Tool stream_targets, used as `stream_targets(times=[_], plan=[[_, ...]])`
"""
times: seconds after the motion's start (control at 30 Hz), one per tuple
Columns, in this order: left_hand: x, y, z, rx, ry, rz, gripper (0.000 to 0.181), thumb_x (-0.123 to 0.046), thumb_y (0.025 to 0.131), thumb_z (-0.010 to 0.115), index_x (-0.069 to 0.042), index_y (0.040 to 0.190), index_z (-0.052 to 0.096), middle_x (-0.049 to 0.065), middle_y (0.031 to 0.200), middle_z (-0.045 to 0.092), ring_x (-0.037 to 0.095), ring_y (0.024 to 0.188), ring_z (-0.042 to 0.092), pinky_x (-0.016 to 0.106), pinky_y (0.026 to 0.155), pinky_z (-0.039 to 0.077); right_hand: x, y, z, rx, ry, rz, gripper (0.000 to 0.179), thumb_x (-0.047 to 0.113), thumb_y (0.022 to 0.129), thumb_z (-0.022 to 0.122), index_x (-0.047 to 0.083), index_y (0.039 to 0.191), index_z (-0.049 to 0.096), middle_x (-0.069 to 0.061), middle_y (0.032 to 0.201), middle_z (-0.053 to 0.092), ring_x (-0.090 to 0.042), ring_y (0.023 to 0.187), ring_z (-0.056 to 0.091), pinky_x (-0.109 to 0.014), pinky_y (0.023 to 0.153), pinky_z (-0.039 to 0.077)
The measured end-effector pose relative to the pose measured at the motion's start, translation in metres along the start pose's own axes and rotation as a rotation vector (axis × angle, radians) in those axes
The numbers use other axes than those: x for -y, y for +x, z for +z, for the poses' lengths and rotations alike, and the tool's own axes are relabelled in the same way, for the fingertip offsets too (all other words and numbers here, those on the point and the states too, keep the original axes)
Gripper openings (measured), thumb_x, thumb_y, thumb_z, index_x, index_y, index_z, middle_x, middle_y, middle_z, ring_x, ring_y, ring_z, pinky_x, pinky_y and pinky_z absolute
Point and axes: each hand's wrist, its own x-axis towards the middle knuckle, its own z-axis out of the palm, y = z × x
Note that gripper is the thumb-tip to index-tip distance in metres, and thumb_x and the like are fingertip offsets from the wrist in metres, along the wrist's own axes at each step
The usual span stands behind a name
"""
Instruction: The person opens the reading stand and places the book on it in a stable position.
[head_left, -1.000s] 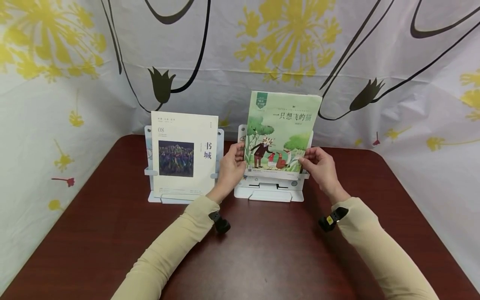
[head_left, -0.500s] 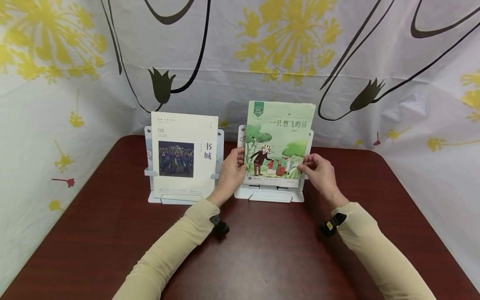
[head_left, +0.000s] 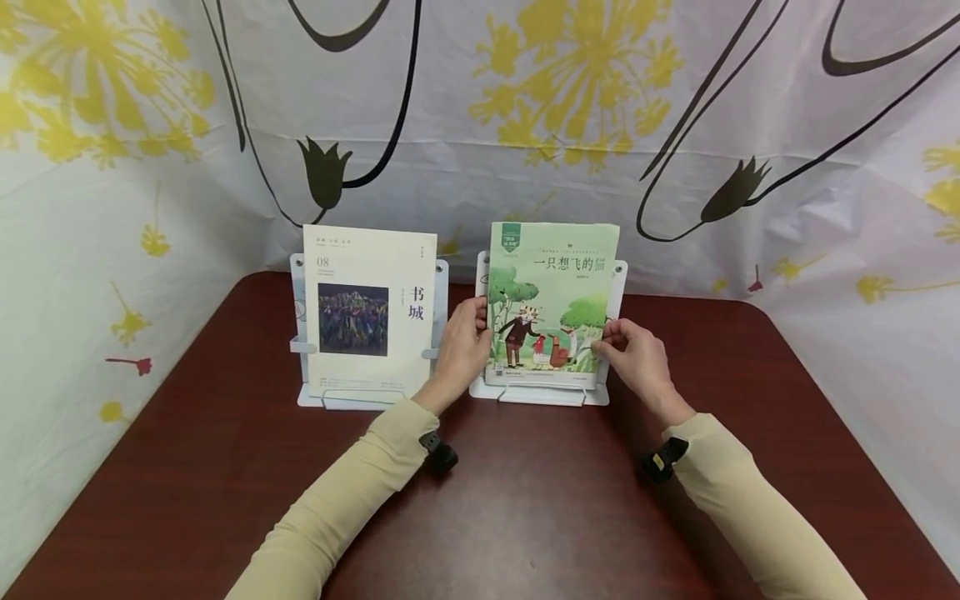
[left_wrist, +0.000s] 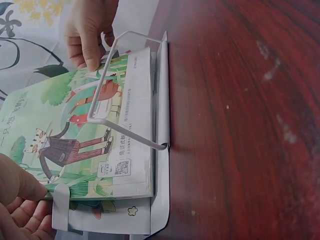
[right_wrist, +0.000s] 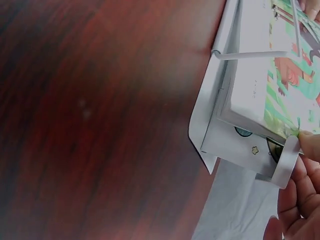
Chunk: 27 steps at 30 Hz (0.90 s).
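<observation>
A green picture book with a cat and birds on its cover leans upright on the right-hand white book stand, its lower edge down at the stand's ledge. My left hand grips the book's left edge, thumb by the side clip and fingers curled behind. At the lower right edge my right hand pinches the book, its thumb on the cover beside the other clip. In the left wrist view a white wire bar crosses in front of the cover's lower part.
To the left, a cream book with a dark picture stands on a second white stand. Both stands sit towards the back of the dark red table. Behind them hangs a white flowered cloth.
The green book has come down, from raised and tilted to upright with its bottom at the ledge. My right hand has lowered with it; my left hand has shifted slightly down.
</observation>
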Motion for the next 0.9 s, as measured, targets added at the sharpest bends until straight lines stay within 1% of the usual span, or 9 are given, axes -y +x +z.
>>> stream_targets(times=[0.13,0.3,0.5,0.67,0.9], plan=[[0.0000,-0.0005,0.0006,-0.003,0.017,0.001,0.041,0.003,0.088,0.055,0.001,0.128,0.047,0.016,0.114,0.056,0.026,0.098,0.058,0.034,0.084,0.050,0.0010,-0.0007,0.0019,-0.010,-0.017,-0.024,0.017,0.018,0.085,0.070,0.004,0.091,0.063,-0.013,0.080,0.069,-0.023,0.072,0.060,-0.037,0.068,0.042],[-0.0007,-0.0020,0.0005,0.018,0.049,0.004,0.046,0.002,0.088,0.056,0.001,0.132,0.043,0.017,0.116,0.051,0.026,0.097,0.058,0.034,0.081,0.050,0.0004,-0.0012,0.0041,-0.051,-0.031,-0.068,0.016,0.017,0.083,0.072,0.003,0.089,0.065,-0.012,0.077,0.069,-0.025,0.072,0.061,-0.046,0.076,0.040],[-0.0003,-0.0041,0.0006,0.031,0.073,0.013,0.051,0.001,0.087,0.058,0.001,0.135,0.040,0.020,0.120,0.048,0.027,0.098,0.057,0.035,0.078,0.050,-0.0009,-0.0017,0.0057,-0.080,-0.041,-0.091,0.015,0.017,0.082,0.073,0.004,0.087,0.066,-0.010,0.074,0.069,-0.023,0.069,0.059,-0.045,0.072,0.039],[-0.0016,-0.0062,0.0007,0.050,0.084,0.014,0.054,-0.002,0.089,0.058,0.001,0.138,0.037,0.019,0.122,0.045,0.027,0.101,0.056,0.035,0.077,0.050,-0.0013,-0.0023,0.0048,-0.079,-0.035,-0.089,0.017,0.019,0.082,0.073,0.005,0.088,0.065,-0.010,0.074,0.068,-0.023,0.069,0.060,-0.045,0.073,0.039],[-0.0031,-0.0074,0.0003,0.065,0.089,0.009,0.056,-0.003,0.089,0.059,0.001,0.139,0.036,0.017,0.120,0.046,0.026,0.101,0.056,0.033,0.078,0.050,-0.0032,-0.0039,0.0039,-0.072,-0.042,-0.092,0.017,0.019,0.083,0.073,0.005,0.089,0.066,-0.011,0.075,0.069,-0.024,0.070,0.060,-0.047,0.074,0.039]])
